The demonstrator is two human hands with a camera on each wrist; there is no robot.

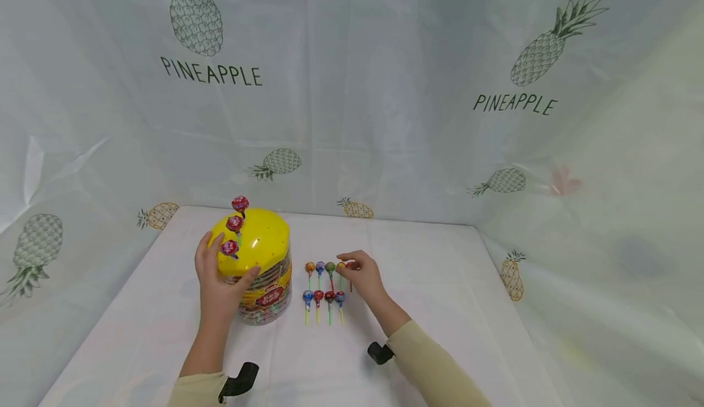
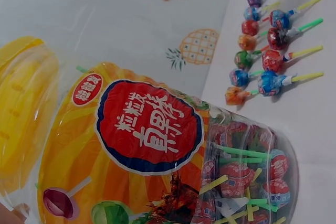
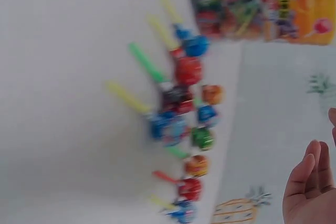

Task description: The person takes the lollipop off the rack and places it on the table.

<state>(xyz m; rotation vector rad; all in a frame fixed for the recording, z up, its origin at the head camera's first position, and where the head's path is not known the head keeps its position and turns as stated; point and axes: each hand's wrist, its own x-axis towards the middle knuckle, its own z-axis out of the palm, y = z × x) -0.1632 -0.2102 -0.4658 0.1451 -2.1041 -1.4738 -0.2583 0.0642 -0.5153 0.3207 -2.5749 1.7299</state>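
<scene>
A clear plastic lollipop jar (image 1: 264, 300) with a yellow lid (image 1: 266, 230) stands at the left of the table. My left hand (image 1: 217, 285) grips the lid from its near left side, thumb in front and fingers spread along the far left. Three red-wrapped lollipops (image 1: 234, 223) stick up from the lid. Beside the jar, wrapped lollipops (image 2: 273, 61) lie in two rows. My right hand (image 1: 363, 275) hovers over the right end of the far row, hiding part of it. In the right wrist view its fingers (image 3: 310, 174) are loosely bent, with nothing visible between them.
The white table (image 1: 429, 272) is bordered by hanging cloth (image 1: 385, 120) printed with pineapples at the back and sides. More lollipops (image 2: 236, 179) show through the jar's clear wall. A black wrist mount (image 1: 240, 381) juts out beside the left sleeve.
</scene>
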